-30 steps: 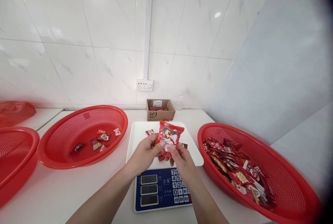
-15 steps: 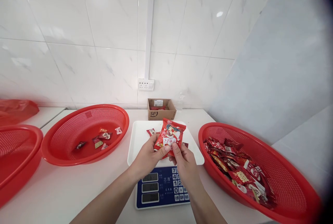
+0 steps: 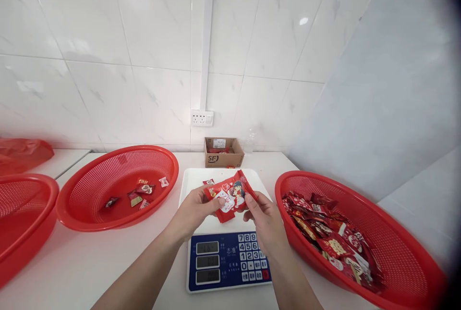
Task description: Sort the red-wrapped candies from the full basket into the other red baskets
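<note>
Gripping red printed packet (image 3: 236,195) with left hand (image 3: 194,211) and right hand (image 3: 265,218), one at each end. Holding it tilted above white tray (image 3: 212,226) of scale (image 3: 229,271). Noted on worktop (image 3: 86,262): heaped red basket (image 3: 405,252) to right, sparser red basket (image 3: 111,168) to left, cardboard box (image 3: 225,160) behind.

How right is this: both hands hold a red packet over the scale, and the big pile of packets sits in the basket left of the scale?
One slip: the head view shows the big pile of packets in the basket right of the scale. Left hand and right hand do hold a red packet over it.
</note>
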`<state>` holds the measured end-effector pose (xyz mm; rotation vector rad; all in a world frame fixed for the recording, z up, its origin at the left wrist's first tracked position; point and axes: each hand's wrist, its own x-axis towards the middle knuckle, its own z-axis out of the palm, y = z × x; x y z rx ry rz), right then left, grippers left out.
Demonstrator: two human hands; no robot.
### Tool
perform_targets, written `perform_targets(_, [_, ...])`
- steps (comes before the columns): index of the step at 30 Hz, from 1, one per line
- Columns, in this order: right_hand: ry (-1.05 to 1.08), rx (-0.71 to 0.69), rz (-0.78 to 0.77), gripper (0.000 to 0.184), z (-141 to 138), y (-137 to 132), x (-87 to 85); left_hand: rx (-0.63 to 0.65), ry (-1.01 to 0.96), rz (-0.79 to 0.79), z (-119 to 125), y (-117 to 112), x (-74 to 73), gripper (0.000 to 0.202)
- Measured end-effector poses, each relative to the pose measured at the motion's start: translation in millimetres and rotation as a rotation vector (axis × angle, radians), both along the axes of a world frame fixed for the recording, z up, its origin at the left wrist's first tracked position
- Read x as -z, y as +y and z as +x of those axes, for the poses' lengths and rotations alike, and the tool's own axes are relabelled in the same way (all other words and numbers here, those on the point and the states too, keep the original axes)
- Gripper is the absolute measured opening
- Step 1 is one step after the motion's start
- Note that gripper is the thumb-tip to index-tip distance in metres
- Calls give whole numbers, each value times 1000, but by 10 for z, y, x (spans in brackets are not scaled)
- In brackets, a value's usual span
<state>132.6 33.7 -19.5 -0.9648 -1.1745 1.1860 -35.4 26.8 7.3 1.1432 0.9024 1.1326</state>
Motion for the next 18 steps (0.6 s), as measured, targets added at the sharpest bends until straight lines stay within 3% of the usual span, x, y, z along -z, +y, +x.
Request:
perform_targets(5, [60, -18, -61, 33, -53, -38, 1, -59, -165, 32, 70, -12, 46, 31])
perform_targets(18, [-51, -104, -49, 38, -88, -114, -51, -96, -183, 77, 113, -38, 21, 31])
